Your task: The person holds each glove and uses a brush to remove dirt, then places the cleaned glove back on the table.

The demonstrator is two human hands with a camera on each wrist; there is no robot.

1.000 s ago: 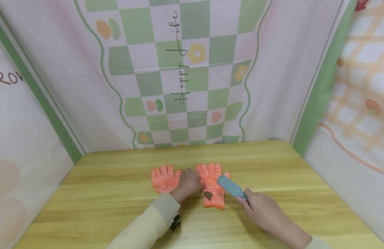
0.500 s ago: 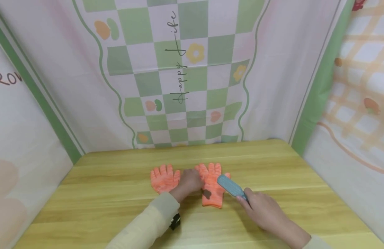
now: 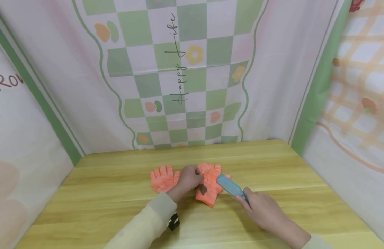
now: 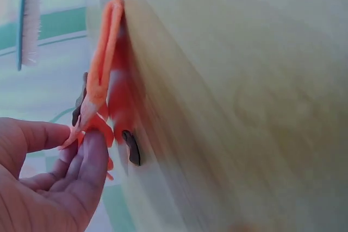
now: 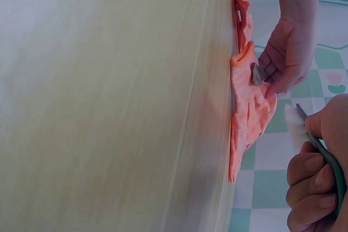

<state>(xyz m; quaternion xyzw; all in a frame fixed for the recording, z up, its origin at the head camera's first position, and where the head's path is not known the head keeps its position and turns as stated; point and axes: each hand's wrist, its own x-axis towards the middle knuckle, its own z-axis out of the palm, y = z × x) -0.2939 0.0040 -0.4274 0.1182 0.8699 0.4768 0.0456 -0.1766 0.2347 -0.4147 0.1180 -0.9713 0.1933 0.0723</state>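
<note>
Two orange knit gloves lie side by side on the wooden table. My left hand pinches the near side of the right-hand glove between thumb and fingers, lifting that edge; the pinch shows closely in the left wrist view, where the glove stands partly off the table. A dark brown patch marks this glove near its cuff. The other glove lies flat, its lower part hidden behind my left hand. My right hand grips a teal brush by its handle; white bristles face the glove, apart from it.
The wooden table extends around the gloves. A patterned curtain hangs at its back edge, with more printed cloth at left and right. A black strap sits at my left sleeve.
The right-hand glove has turned, its cuff swinging left, and its left edge has come up in my left hand's pinch. The right hand and brush have hardly moved.
</note>
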